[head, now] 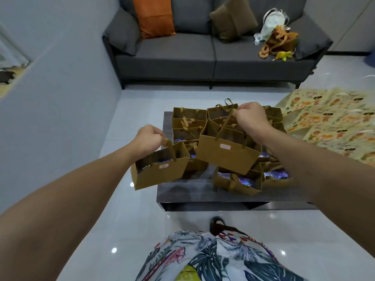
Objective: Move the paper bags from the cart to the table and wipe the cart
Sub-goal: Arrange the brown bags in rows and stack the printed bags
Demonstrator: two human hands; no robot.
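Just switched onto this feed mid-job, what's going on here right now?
A person stands at a low dark table crowded with small brown paper bags. The left hand grips the handle of one bag, hanging past the table's left edge. The right hand pinches the handle of a second bag, held above the others. No cart is in view.

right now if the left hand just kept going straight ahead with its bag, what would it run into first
Most likely the paper bags already on the table. The left hand points forward and slightly right, holding its bag by the handle, and the back-left cluster of bags lies just beyond. Depth is hard to judge from one view.
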